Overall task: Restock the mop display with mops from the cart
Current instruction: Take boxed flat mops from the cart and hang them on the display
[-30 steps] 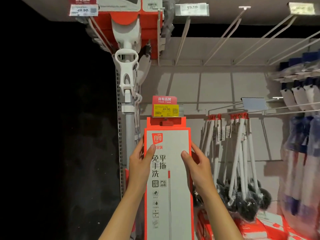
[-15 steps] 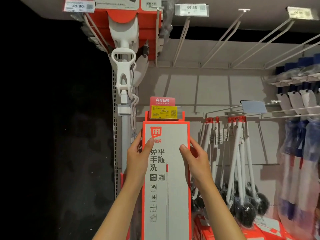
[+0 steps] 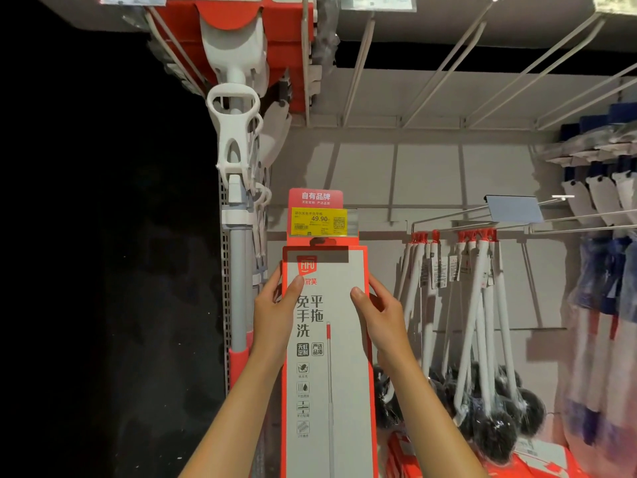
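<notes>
A tall white and red mop box [image 3: 339, 374] stands upright in front of me, its top just under the yellow price tag [image 3: 319, 221] on the display hook. My left hand [image 3: 275, 313] grips the box's left edge, thumb on its front. My right hand [image 3: 379, 313] grips the right edge the same way. The box's red hang tab [image 3: 320, 241] sits right below the tag. The cart is out of view.
A white and grey mop [image 3: 238, 174] hangs at the left beside the perforated upright. Toilet brushes with white handles [image 3: 475, 339] hang to the right. Blue-packed goods [image 3: 606, 305] hang at far right. Several bare hooks [image 3: 448, 63] jut out overhead.
Both hands have lifted the box; its top has gone from below the price tag up to its lower edge, and the red hang tab is now mostly tucked behind the tag.
</notes>
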